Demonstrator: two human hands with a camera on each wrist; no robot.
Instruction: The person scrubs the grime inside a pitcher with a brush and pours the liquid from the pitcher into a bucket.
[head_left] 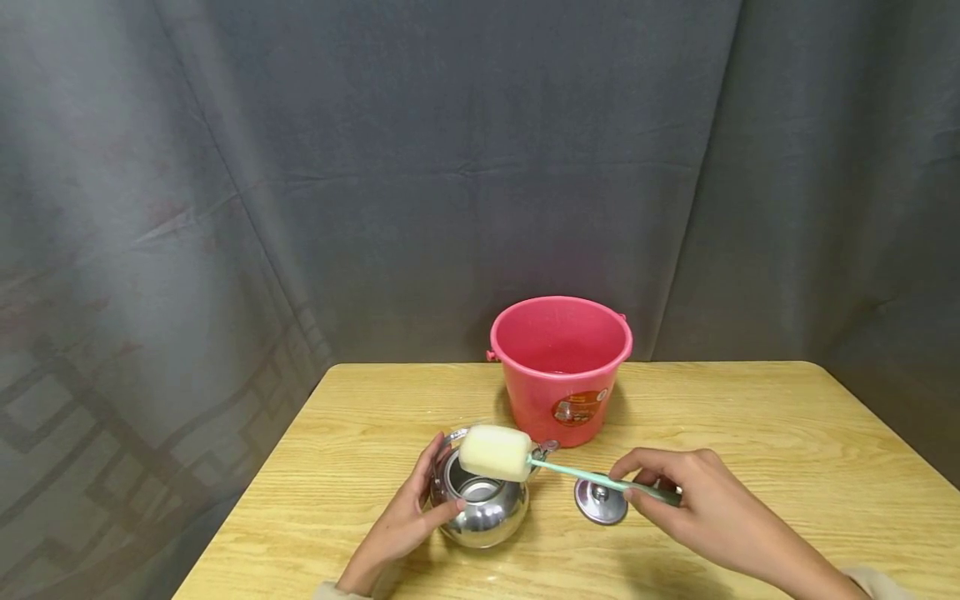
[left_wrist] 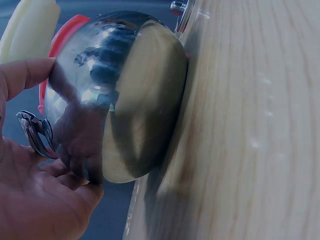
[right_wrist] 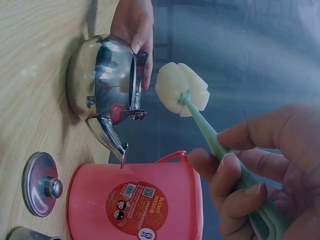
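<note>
A shiny metal kettle (head_left: 483, 525) stands lidless on the wooden table, its mouth facing up. My left hand (head_left: 401, 517) grips its side, thumb near the rim and fingers around the far side; in the left wrist view the fingers lie against the rounded kettle body (left_wrist: 145, 95). With my right hand (head_left: 693, 496) I hold a sponge brush (head_left: 495, 452) by its green handle. Its pale sponge head (right_wrist: 172, 85) hovers above the kettle's mouth, outside it in the right wrist view. The kettle lid (head_left: 602, 512) lies knob up on the table below the brush handle.
A pink bucket (head_left: 534, 402) with a round label stands behind the kettle, close to its spout (right_wrist: 107, 135). A metal piece (right_wrist: 31, 234) shows at the lower left corner of the right wrist view. Grey curtains (head_left: 465, 183) hang behind the table (head_left: 765, 425).
</note>
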